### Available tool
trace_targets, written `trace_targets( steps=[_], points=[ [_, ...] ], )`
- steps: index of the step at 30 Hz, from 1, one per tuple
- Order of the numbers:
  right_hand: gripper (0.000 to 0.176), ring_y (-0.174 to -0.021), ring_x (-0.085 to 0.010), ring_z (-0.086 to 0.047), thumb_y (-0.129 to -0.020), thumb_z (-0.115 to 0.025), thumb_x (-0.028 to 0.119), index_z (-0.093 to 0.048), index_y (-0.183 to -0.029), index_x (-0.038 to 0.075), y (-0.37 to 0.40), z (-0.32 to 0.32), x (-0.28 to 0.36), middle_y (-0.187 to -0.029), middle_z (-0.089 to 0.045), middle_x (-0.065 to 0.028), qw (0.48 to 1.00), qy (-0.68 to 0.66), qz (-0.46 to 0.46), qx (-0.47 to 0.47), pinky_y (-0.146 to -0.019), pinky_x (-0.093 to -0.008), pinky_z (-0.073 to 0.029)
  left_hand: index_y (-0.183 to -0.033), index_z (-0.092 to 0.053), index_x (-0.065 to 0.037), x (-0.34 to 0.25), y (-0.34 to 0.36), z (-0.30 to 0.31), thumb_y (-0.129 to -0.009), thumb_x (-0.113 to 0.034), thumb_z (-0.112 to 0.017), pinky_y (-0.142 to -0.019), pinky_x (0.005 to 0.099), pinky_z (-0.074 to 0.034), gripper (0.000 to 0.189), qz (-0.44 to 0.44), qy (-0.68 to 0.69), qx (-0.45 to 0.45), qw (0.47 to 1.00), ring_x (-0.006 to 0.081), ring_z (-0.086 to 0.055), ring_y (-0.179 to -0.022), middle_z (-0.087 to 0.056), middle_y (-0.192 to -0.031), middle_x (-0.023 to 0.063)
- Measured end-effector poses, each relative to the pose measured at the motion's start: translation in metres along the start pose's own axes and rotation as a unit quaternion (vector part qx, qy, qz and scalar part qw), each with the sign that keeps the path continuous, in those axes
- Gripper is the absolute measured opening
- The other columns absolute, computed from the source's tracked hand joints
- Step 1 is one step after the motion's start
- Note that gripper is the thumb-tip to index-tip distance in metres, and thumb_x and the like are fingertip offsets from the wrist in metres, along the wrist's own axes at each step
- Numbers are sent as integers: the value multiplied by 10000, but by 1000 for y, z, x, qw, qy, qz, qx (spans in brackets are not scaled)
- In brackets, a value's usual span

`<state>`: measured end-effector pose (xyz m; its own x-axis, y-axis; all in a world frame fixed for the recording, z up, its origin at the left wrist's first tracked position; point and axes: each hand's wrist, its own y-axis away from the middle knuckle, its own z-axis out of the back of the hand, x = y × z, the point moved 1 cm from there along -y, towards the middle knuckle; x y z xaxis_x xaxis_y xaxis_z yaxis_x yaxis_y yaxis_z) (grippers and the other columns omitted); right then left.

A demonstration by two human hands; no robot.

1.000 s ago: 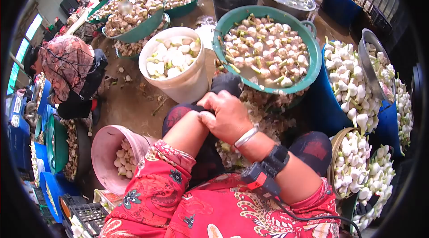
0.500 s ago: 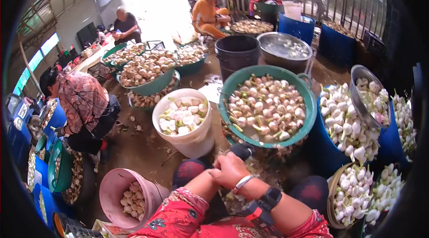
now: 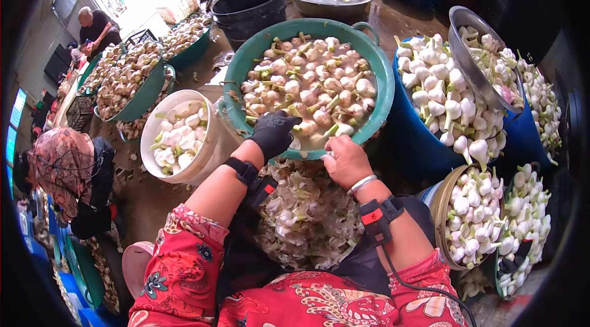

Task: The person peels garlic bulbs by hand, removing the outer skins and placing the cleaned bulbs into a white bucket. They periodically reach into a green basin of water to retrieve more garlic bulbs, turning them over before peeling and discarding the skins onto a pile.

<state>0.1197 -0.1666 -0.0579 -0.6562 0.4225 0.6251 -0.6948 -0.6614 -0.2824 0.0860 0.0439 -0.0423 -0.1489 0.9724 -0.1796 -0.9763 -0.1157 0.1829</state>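
Note:
A green basin holds garlic bulbs with stem stubs in cloudy water. My left hand, in a black glove, reaches over its front rim with the fingers curled around a pale garlic bulb. My bare right hand is at the rim on the right, its fingers bent together; what they hold, if anything, is hidden. Below both hands lies a heap of papery garlic skins, between my knees.
A white bucket of cleaned garlic stands left of the basin. At the right are a blue barrel of white bulbs, a tilted metal bowl and a tan bucket. A person bends over at far left.
My hands have parted from being crossed over my lap and moved to the basin's front rim. The view has tilted down and turned right.

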Motion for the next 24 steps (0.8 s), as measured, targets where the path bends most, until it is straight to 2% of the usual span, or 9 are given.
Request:
trace_targets(
  steps=[1,5,9,15,17,19,20,23,24],
  points=[
    [155,-817,-329,-583,-738,-654,133,-588,-849,47,-1,-2,-6,-864,-584,-140,1000,0,-13,3,-732,-404,-486,-1279,-541,-244,0,-17,-16,-780,-164,-557,-1014,511,-342,505,-25,-75,-32,996,352,-475,-1221,-485,-1349,129],
    [189,-887,-345,-556,-732,-645,124,-556,-874,39,-13,-7,-6,-924,-541,-161,999,30,20,22,-776,-424,-479,-1330,-490,-263,12,-66,-41,-797,-189,-567,-1081,531,-228,544,-48,-167,13,985,342,-331,-1342,-412,-1426,100],
    [176,-877,-360,-585,-730,-635,139,-560,-848,31,-23,-11,-7,-911,-556,-183,1000,18,10,18,-768,-437,-491,-1088,-639,-172,24,-74,-47,-706,-156,-616,-930,482,-375,383,-33,-201,68,977,348,-499,-1114,-553,-1128,128],
    [208,-855,-350,-578,-712,-666,144,-616,-877,28,-24,-6,-3,-909,-578,-165,996,-65,-54,-3,-771,-420,-485,-968,-661,-122,34,-54,-57,-673,-226,-673,-925,475,-400,313,11,-163,69,984,333,-545,-1073,-613,-1034,141],
    [166,-782,-274,-616,-730,-673,130,-627,-853,27,-22,-8,-2,-861,-618,-128,994,-84,-65,-17,-733,-367,-499,-961,-665,-124,29,-51,-52,-676,-243,-668,-907,475,-419,309,15,-159,93,983,322,-539,-1097,-624,-1040,148],
    [147,-720,-160,-618,-747,-686,121,-634,-846,26,-22,-12,-5,-800,-643,-77,915,-319,-245,26,-687,-303,-500,-1046,-662,-125,19,-46,-45,-718,-216,-656,-940,469,-396,340,1,-172,101,980,301,-529,-1133,-638,-1094,96],
    [141,-698,-94,-597,-767,-693,112,-637,-856,19,-22,-11,-5,-777,-650,-40,919,-306,-249,26,-660,-260,-492,-1022,-680,-134,18,-50,-47,-716,-211,-642,-942,454,-397,318,18,-206,138,969,290,-536,-1124,-640,-1117,88],
    [140,-700,-109,-601,-771,-693,109,-638,-854,10,-20,-3,-5,-793,-654,-47,933,-266,-242,30,-653,-264,-494,-946,-698,-121,19,-51,-46,-708,-254,-644,-898,457,-428,278,20,-247,160,956,297,-525,-1131,-634,-1073,135],
    [130,-712,-108,-599,-770,-692,100,-638,-849,13,-21,0,-4,-796,-653,-43,934,-266,-237,28,-660,-264,-497,-933,-695,-119,17,-45,-45,-703,-237,-642,-855,441,-460,264,18,-253,105,962,304,-578,-1051,-650,-1028,136]
  ],
)
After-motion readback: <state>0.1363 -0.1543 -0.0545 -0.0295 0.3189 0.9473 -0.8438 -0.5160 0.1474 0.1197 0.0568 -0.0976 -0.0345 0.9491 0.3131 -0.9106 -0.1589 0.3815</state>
